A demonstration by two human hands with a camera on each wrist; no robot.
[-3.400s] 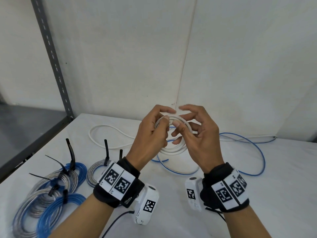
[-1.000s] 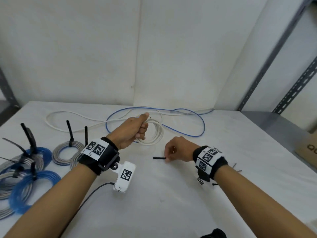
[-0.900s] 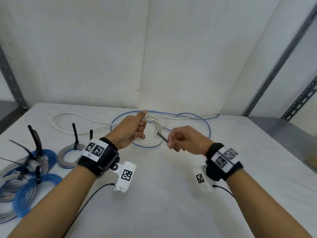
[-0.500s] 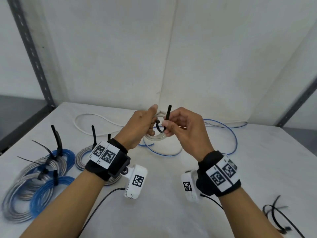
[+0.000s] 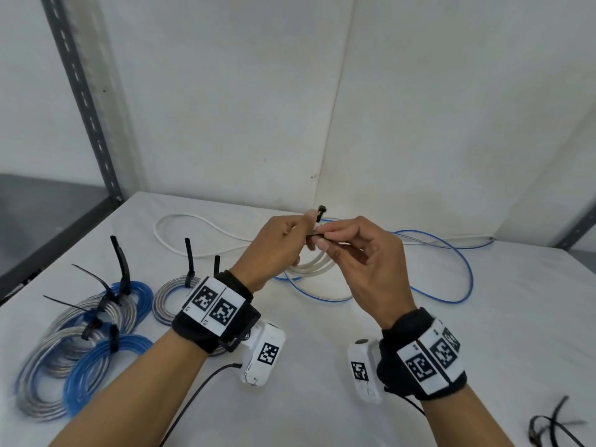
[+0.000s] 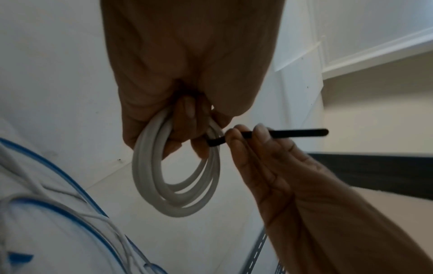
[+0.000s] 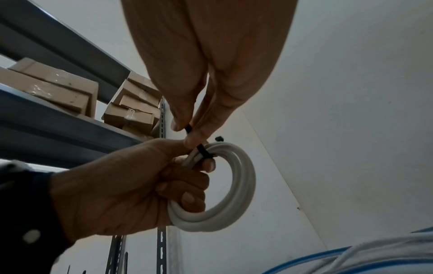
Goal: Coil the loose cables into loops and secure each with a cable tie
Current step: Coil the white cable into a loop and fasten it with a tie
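Observation:
My left hand (image 5: 283,243) grips a small coil of white cable (image 5: 311,267) held above the table; the coil (image 6: 178,178) hangs from its curled fingers, and the same coil (image 7: 225,187) shows in the right wrist view. A black cable tie (image 6: 290,133) is looped round the coil's top. My right hand (image 5: 351,253) pinches the tie's strap (image 7: 188,128) between thumb and fingertips, right beside the left hand. The tie's head (image 5: 321,210) sticks up above the left thumb. The white cable's loose end (image 5: 193,221) trails over the table.
Several tied blue and grey coils (image 5: 84,327) lie at the left of the white table (image 5: 322,398), ties sticking up. A loose blue cable (image 5: 451,269) loops behind my hands. Spare black ties (image 5: 551,427) lie at the front right. A metal shelf upright (image 5: 84,98) stands at the back left.
My right hand picked a black tie off the table, carried it to the coil and put it round the top. The strap, upright half a second ago, now lies sideways in its pinch.

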